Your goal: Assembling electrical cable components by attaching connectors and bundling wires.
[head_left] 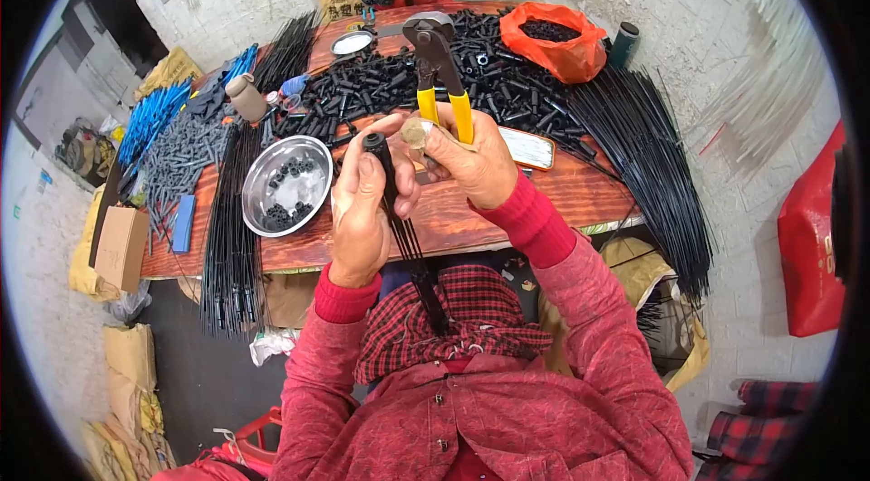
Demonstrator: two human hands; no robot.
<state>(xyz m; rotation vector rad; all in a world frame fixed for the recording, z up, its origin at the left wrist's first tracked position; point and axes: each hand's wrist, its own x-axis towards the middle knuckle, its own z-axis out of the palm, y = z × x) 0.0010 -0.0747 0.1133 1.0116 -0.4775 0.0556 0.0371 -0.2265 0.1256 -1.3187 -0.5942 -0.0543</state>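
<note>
The left hand (358, 204) is closed around a bundle of thin black rods (410, 250), a black cap at its top end, held upright above the near edge of the wooden tabletop (580, 191). The right hand (471, 164) grips the yellow handles of end-cutting pincers (435, 64), jaws pointing away, just beside the rod tip. A steel bowl (288, 184) of small black parts sits left of the hands, with a heap of black tube fittings (489, 73) and an orange bag (555, 41) beyond.
</note>
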